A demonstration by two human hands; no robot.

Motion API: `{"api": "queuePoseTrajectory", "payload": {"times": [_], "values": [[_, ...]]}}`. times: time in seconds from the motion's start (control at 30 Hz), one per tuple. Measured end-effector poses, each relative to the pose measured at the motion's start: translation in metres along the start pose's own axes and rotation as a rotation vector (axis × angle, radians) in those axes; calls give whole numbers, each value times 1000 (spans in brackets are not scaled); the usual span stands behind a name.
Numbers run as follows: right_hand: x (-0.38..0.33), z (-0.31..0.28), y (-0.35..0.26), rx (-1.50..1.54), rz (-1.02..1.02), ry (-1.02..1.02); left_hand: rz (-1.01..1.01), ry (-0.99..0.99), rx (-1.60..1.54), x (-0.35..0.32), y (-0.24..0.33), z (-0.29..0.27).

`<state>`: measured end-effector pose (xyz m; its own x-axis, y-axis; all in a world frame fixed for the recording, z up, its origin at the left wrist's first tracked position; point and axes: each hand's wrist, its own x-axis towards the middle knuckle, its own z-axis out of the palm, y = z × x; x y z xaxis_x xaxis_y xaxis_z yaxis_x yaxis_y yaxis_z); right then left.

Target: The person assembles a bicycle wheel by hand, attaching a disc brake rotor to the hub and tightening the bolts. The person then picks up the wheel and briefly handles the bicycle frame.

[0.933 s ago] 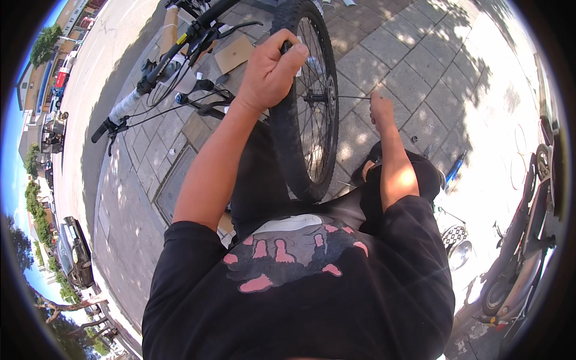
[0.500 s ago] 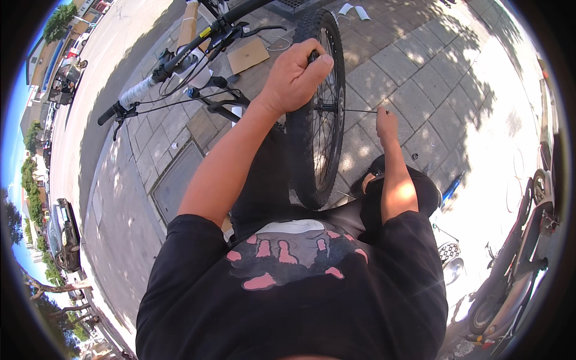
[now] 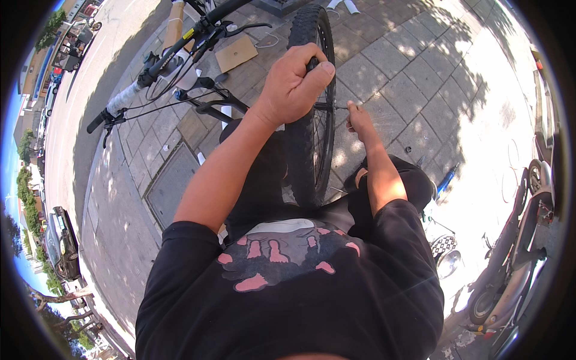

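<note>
My left hand (image 3: 293,84) is closed over the tyre of an upright bicycle wheel (image 3: 305,150), its fingers curled round the tread. The wheel has a black knobby tyre and thin spokes, and stands between my legs. To the right of the hub, my right hand (image 3: 360,122) is closed on the outer end of a thin axle rod (image 3: 341,108). Only a short length of the rod shows between the hub and my fingers. Left of the wheel are a black fork (image 3: 210,110) and a handlebar (image 3: 201,30) with brake levers and cables.
A cardboard piece (image 3: 236,54) lies on the paving beyond the fork. A blue tool (image 3: 446,180) and a small dark part (image 3: 408,149) rest right of my knee. Another two-wheeler (image 3: 516,252) is at far right. A dark car (image 3: 62,243) stands on the road at left.
My right hand has moved left toward the hub, and much less of the rod shows outside it. My left hand keeps its grip on the tyre. The whole view has shifted slightly.
</note>
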<state>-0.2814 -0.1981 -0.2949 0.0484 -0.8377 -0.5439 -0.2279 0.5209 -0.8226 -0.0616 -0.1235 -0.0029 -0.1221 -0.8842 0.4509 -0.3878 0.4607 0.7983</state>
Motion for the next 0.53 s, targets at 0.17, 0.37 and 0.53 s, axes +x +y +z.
{"api": "queuePoseTrajectory", "payload": {"times": [0.17, 0.37, 0.53], "values": [[21, -8, 9, 33, -81, 134, 20, -30, -36, 7, 7, 12], [71, -86, -18, 635, -49, 547, -93, -21, -58, 2, 6, 6], [122, -71, 24, 591, -290, 625, 63, -62, -62, 5, 1, 10]]}}
